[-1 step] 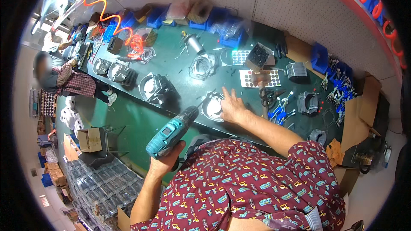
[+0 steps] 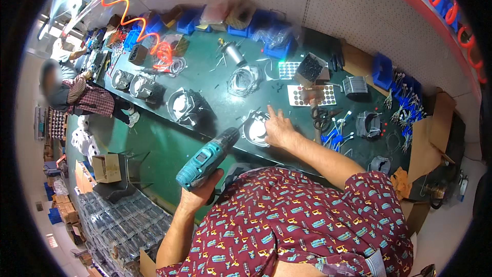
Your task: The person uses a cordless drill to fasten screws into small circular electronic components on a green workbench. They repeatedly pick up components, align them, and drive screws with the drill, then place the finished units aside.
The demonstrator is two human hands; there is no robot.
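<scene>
While left fingers [image 2: 217,176] around teal drill [image 2: 202,160], right fingers [image 2: 273,123] at housing [image 2: 254,131]

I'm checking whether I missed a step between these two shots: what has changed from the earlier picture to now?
Nothing visibly changed; the whole view only shifts very slightly. No thing was taken up or let go. The left hand still grips the teal drill, and the right hand stays at the right side of the round housing.
</scene>
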